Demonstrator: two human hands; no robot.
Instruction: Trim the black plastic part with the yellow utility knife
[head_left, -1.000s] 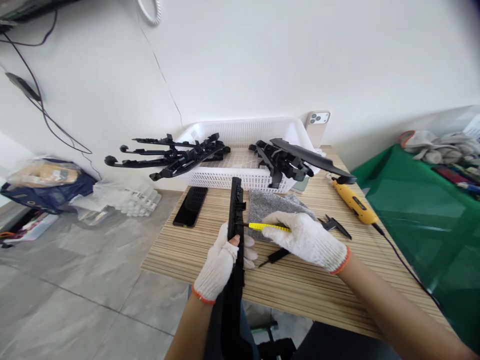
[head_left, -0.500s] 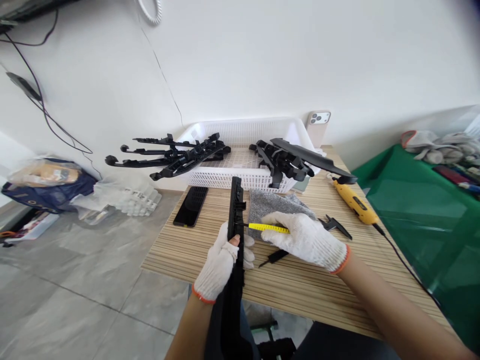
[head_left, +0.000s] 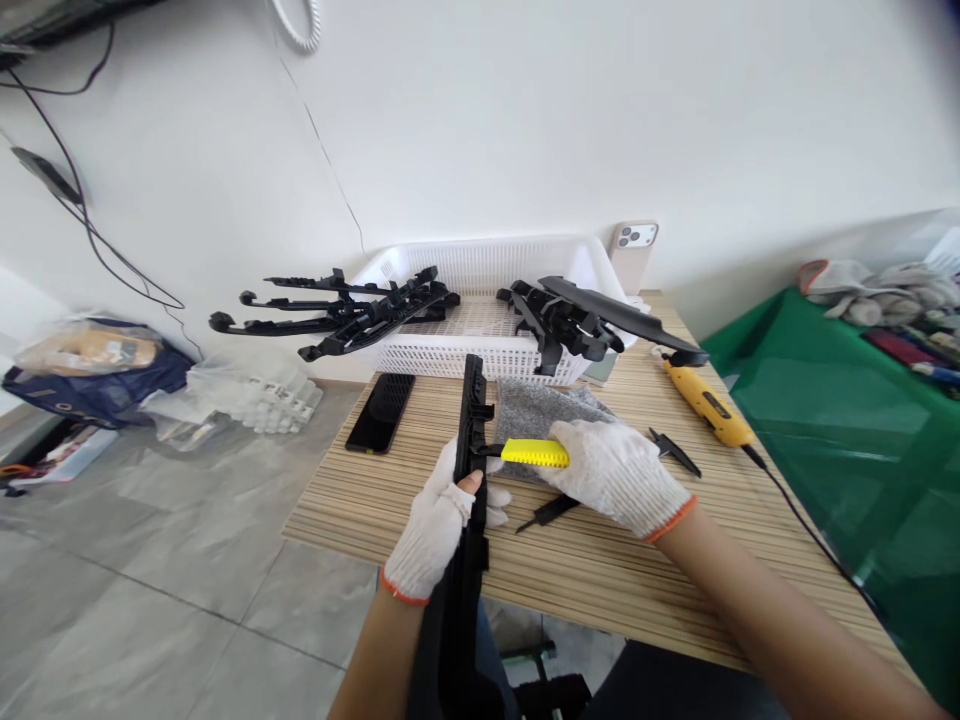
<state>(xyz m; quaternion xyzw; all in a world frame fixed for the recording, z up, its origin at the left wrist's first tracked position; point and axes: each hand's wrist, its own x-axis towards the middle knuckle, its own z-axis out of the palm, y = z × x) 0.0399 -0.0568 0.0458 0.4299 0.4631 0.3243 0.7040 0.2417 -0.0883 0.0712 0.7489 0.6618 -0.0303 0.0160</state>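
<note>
My left hand (head_left: 429,540), in a white knit glove with a bare thumb tip, is closed around a long black plastic trim piece (head_left: 472,400) that stands toward me over the table's front edge. In my gloved right hand (head_left: 622,478) is a yellow-handled utility knife (head_left: 534,453). Its dark blade meets the trim piece's right side, just above my left thumb; the exact contact is too small to make out. Beneath the knife lies a grey cloth (head_left: 540,408). A thin-tipped black tool (head_left: 556,509) rests on the table under my right hand.
Behind stands a white plastic basket (head_left: 472,357) with black trim pieces (head_left: 367,318) jutting over its left side and more black parts (head_left: 574,325) at its right. A black phone (head_left: 381,412), a caliper (head_left: 681,456) and a corded yellow power tool (head_left: 709,405) lie around.
My right hand has shifted slightly right along the knife and turned it, so more of the yellow handle's broad face shows. The left hand and trim piece have barely moved.
</note>
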